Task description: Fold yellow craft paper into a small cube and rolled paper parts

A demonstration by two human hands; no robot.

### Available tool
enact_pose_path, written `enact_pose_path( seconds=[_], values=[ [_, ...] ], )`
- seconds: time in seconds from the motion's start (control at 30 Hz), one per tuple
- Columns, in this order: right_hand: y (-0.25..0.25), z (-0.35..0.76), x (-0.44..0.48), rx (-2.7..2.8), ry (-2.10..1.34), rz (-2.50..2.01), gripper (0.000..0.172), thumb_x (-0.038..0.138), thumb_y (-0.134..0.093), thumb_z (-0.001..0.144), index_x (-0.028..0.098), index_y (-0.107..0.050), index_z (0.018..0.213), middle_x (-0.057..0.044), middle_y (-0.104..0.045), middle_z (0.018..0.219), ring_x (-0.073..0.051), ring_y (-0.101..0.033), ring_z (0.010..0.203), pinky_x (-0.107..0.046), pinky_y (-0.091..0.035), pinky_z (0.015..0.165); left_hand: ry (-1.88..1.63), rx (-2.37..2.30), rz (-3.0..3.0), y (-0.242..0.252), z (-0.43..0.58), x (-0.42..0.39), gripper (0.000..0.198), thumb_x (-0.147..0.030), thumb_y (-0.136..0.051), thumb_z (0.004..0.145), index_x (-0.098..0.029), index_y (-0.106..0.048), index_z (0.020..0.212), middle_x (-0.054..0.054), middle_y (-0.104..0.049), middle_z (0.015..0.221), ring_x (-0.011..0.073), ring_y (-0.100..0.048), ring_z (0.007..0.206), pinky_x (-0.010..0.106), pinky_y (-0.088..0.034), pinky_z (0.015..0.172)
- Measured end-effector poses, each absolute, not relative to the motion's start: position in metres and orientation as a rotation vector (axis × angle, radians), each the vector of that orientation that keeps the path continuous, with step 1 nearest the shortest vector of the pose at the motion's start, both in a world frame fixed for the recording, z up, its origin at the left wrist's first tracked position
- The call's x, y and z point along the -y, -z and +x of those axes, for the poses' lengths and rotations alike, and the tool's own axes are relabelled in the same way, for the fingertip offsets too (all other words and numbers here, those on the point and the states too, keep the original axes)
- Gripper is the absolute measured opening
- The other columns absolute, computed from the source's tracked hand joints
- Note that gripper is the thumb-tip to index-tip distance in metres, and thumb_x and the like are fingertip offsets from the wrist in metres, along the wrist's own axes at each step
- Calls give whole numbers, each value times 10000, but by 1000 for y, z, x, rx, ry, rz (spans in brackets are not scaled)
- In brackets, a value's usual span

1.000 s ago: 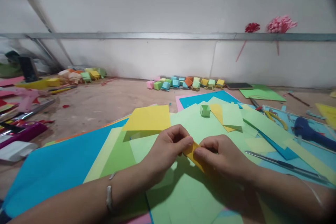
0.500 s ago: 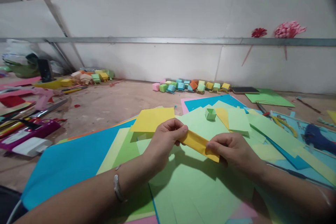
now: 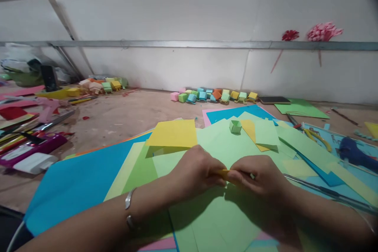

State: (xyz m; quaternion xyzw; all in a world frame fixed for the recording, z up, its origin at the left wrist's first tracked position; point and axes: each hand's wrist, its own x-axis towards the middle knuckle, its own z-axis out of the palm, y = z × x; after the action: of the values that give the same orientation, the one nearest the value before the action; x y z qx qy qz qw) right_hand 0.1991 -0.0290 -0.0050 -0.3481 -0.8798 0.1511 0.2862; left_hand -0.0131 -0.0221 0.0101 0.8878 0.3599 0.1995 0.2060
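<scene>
Head camera faces forward-down; close above left hand [image 3: 195, 171].

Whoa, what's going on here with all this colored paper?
A person sits at a table covered in colored paper. Their left hand and right hand are close together, both pinching a small piece of yellow paper just above some green sheets. A tiny green box sits on the paper behind the hands. Farther back, a row of boxes in many colors lines the wall.
</scene>
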Motion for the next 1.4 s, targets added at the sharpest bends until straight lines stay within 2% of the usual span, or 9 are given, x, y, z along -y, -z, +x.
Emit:
enact_pose_path(
  seconds=[0.13, 0.33, 0.5, 0.63, 0.73, 0.9, 1.07, 1.2, 1.4],
  values=[
    [7, 200, 30, 2343, -308, -846, 312, 343, -484, 940, 184, -697, 777, -39, -691, 646, -123, -569, 550, -219, -368, 536, -530, -1099, 2082, -4, -11, 28, 171, -297, -678, 834, -162, -783, 830, 16, -684, 607, 117, -572, 512, 207, -375, 513],
    [-5, 203, 22, 2055, -995, -1173, 213, 320, -536, 876, 182, -683, 808, 0, -644, 596, -119, -578, 528, -214, -422, 512, -434, -912, 1873, -13, -15, 20, 347, -347, -413, 954, -132, -679, 1016, 60, -715, 795, 104, -585, 546, 203, -467, 571],
    [-10, 199, 22, 1769, -1251, -1191, 256, 421, -556, 846, 179, -619, 899, 25, -575, 605, -109, -574, 490, -196, -402, 434, -503, -1020, 1788, -12, -12, 21, 280, -313, -420, 930, -143, -638, 885, 18, -652, 645, 91, -455, 460, 188, -363, 469],
    [-13, 198, 23, 1692, -1269, -1237, 283, 459, -592, 812, 177, -612, 837, 27, -549, 595, -94, -539, 461, -190, -359, 401, -690, -1062, 2065, -9, -12, 23, 331, -434, -593, 857, -194, -657, 1075, 82, -716, 893, 216, -624, 774, 314, -467, 706],
    [-13, 199, 22, 1639, -1285, -1266, 339, 502, -611, 801, 171, -613, 871, 31, -547, 588, -96, -531, 467, -196, -374, 412, -769, -1125, 2396, -8, -14, 22, 489, -441, -750, 736, -228, -650, 1166, 111, -705, 1007, 289, -606, 915, 395, -430, 820],
    [-9, 199, 20, 1614, -1285, -1205, 485, 574, -630, 779, 168, -600, 1043, 22, -557, 659, -145, -595, 595, -260, -472, 535, -695, -1203, 2243, -5, -12, 21, 348, -354, -612, 852, -192, -635, 1159, 91, -679, 920, 235, -578, 808, 359, -424, 749],
    [-7, 197, 21, 1594, -1259, -1220, 665, 409, -749, 669, 185, -492, 1239, 0, -578, 828, -186, -602, 750, -318, -509, 649, -677, -1078, 1812, -4, -9, 22, 350, -409, -643, 793, -143, -599, 1016, 39, -604, 845, 167, -515, 720, 281, -405, 643],
    [-9, 197, 22, 1608, -1229, -1121, 651, 360, -795, 600, 197, -531, 1172, -7, -584, 857, -183, -586, 763, -327, -517, 694, -709, -924, 1667, -8, -7, 25, 325, -403, -618, 806, -139, -572, 989, 44, -587, 878, 158, -524, 750, 268, -407, 644],
    [-8, 197, 23, 1686, -1155, -1107, 520, 356, -741, 680, 198, -556, 1140, -37, -609, 900, -199, -612, 818, -346, -536, 736, -697, -937, 1665, -11, -6, 28, 310, -362, -663, 764, -151, -566, 969, 47, -582, 903, 158, -523, 752, 282, -419, 674]
  ],
)
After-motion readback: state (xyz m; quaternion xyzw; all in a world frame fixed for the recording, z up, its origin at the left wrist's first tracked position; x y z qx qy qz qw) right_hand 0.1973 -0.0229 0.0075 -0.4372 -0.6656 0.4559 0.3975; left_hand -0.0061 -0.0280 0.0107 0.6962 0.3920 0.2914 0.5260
